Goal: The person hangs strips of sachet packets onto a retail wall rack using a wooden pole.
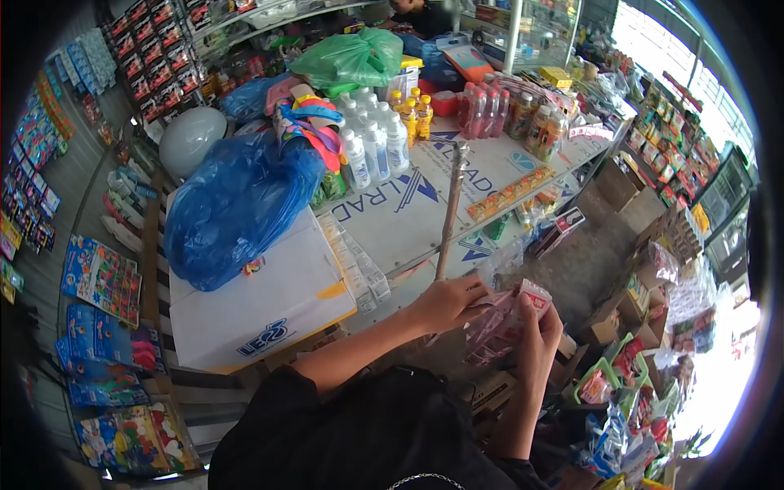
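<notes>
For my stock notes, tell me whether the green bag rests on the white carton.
No, the blue bag rests on the carton; the green bag lies farther back, beyond the white bottles.

top: plain black — dark cloth (pixel 351 441), softly creased | left sleeve (pixel 273 400): short, loose, black, ending near the elbow | right sleeve (pixel 521 472): black, partly cut off by the frame | neck chain (pixel 425 477): silver-coloured — small links, curved | left hand (pixel 453 302), right hand (pixel 539 331): bare

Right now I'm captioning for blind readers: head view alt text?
A right hand holds a pinkish plastic packet, the left hand at its edge. Beyond, bottles stand on a counter; a blue bag lies on a white box.
</notes>
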`<state>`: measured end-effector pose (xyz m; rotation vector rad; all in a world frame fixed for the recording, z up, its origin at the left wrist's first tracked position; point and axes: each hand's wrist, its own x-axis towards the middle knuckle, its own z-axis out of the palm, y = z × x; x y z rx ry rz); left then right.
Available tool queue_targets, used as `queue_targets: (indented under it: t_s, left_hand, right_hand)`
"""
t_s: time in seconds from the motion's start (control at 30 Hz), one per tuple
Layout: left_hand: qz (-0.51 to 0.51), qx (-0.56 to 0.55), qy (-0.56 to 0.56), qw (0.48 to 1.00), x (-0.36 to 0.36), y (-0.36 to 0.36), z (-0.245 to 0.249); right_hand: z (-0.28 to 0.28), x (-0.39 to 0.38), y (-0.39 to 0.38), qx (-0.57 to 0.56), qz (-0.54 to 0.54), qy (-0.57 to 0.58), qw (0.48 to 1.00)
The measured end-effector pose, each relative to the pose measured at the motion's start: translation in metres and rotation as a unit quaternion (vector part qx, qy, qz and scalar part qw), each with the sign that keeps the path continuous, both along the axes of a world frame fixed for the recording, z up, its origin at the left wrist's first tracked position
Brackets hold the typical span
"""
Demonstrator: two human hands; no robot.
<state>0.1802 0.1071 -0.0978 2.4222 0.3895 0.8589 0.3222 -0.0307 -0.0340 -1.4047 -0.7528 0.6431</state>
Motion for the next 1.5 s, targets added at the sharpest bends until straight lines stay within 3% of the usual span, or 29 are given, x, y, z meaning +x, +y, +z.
queue_targets:
  t_s: [0.27,0.43,0.57,0.93,1.5]
  left_hand:
    - [-0.001,-0.003,0.011,1.0,-0.007,0.001,-0.001]
    - [0.054,-0.074,0.065,0.994,-0.012,-0.002,0.006]
    - [0.043,-0.092,-0.014,0.995,-0.017,-0.006,0.01]
    - [0.056,-0.134,0.039,0.989,-0.039,0.0,0.019]
    - [-0.013,-0.117,0.014,0.993,-0.048,0.004,0.021]
  right_hand:
    - [-0.008,-0.002,0.007,-0.011,-0.006,0.011,1.0]
    - [0.007,-0.013,0.007,-0.029,0.028,0.028,0.999]
    - [0.01,-0.019,0.009,-0.027,0.048,0.039,0.998]
    - [0.017,-0.032,0.013,-0.032,0.059,-0.006,0.998]
    - [0.017,-0.035,0.006,-0.063,0.059,0.007,0.996]
